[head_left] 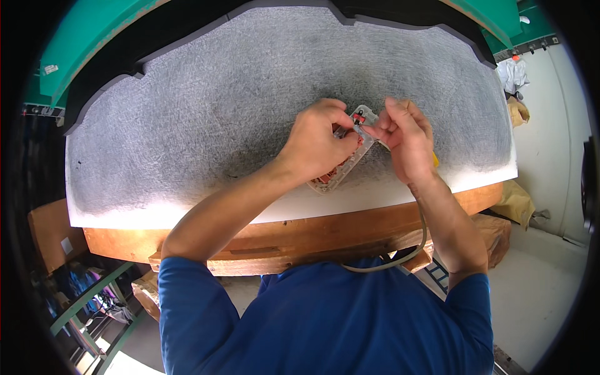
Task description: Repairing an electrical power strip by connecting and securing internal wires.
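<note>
A long, narrow white plastic case [347, 174] lies open and slanted on the grey worktop, with red parts inside; it looks like an opened power strip. My left hand [319, 137] is over its left side, thumb and fingers closed about the case's middle and covering part of it. A small red and black piece [359, 118] shows at the far end, between my two hands. My right hand [406, 137] is closed at the right of that end, fingertips by the red and black piece. Whatever they pinch is too small to make out.
The scuffed grey worktop [219, 112] has a wooden front edge [262, 240]. Behind it stand a dark edging and green machine frame [94, 44]. A beige cable [400, 259] hangs under my right forearm. Something yellow [435, 160] shows beside my right wrist. Brown wrapping [515, 203] lies at right.
</note>
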A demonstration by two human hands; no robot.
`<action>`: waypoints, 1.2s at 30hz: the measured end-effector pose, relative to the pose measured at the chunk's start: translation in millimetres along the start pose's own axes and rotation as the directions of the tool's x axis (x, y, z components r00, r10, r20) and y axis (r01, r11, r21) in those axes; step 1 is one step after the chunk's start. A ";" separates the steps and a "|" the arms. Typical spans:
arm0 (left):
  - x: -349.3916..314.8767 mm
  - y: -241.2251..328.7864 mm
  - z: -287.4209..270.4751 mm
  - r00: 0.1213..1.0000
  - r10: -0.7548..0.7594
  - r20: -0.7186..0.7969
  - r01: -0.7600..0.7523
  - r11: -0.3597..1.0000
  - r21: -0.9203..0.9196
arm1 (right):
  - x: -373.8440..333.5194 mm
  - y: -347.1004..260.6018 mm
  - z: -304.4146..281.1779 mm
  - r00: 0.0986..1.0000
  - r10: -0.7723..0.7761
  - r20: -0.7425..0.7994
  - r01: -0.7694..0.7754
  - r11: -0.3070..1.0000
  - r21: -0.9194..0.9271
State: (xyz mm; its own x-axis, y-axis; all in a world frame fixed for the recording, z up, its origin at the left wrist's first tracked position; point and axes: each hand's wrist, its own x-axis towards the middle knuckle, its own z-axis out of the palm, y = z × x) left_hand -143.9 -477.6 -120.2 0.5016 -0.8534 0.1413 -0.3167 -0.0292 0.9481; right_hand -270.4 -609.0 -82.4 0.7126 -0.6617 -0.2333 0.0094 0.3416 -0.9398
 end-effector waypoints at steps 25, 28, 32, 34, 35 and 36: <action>5.4 5.4 -2.6 0.994 0.111 0.000 -0.111 0.993 0.039 | -0.4 -1.1 -2.5 0.986 -0.009 0.167 -0.002 0.998 0.065; 11.9 3.0 -11.0 0.946 0.311 0.096 -0.325 0.920 0.219 | 0.1 -1.4 -2.3 0.985 -0.015 0.171 0.003 0.998 0.069; 18.5 7.2 -16.5 0.881 0.414 0.228 -0.473 0.783 0.405 | 0.4 -2.0 -2.8 0.986 -0.012 0.166 0.000 0.997 0.074; 21.2 7.1 -16.7 0.852 0.457 0.255 -0.523 0.718 0.459 | 1.4 -1.0 -3.7 0.982 -0.020 0.186 0.007 0.997 0.073; 22.2 6.4 -15.8 0.826 0.506 0.250 -0.558 0.670 0.489 | 1.9 -1.2 -3.2 0.982 -0.021 0.186 0.008 0.997 0.075; 23.3 7.4 -15.5 0.795 0.553 0.247 -0.592 0.620 0.515 | 2.0 -1.7 -2.2 0.983 -0.017 0.181 0.004 0.997 0.073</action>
State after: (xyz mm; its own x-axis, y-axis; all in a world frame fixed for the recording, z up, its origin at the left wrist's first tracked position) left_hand -122.1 -489.6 -105.5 0.0244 -0.8236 0.5666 -0.9080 0.2188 0.3572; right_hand -270.5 -612.4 -81.8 0.8276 -0.5355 -0.1683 0.0635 0.3872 -0.9198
